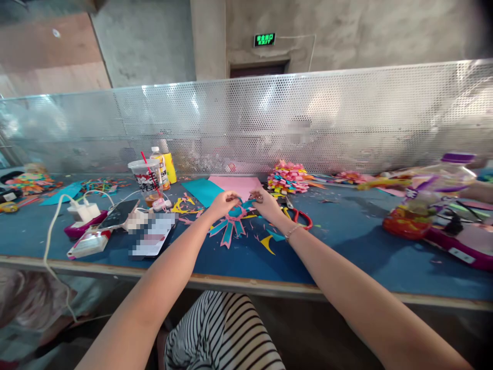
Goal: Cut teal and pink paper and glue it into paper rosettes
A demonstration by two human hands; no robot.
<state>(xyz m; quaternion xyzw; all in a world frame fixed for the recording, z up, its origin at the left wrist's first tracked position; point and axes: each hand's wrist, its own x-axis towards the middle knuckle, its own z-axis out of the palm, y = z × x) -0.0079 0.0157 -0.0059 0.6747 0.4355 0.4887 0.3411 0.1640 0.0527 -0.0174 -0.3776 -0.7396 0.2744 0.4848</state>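
A paper cutout of pink and teal strips (pixel 228 234) fans out on the blue table in front of me. My left hand (pixel 226 201) pinches its upper left part with closed fingers. On the other side, my right hand (pixel 263 201) has its fingers closed on the upper right part of the same cutout. The fingertips hide some of the paper between them. Red-handled scissors (pixel 307 220) lie just right of my right hand. Behind both hands are a teal sheet (pixel 201 193) and a pink sheet (pixel 235 184). A yellow paper scrap (pixel 267 244) lies nearby.
A plastic cup with a red straw (pixel 147 177), a phone (pixel 154 236) and charging gear (pixel 83 210) stand or lie left. Paper flowers (pixel 289 177) are heaped behind. A purple-capped bottle (pixel 414 210) is right, near another person's arm (pixel 477 191). A perforated metal panel (pixel 246 123) borders the back.
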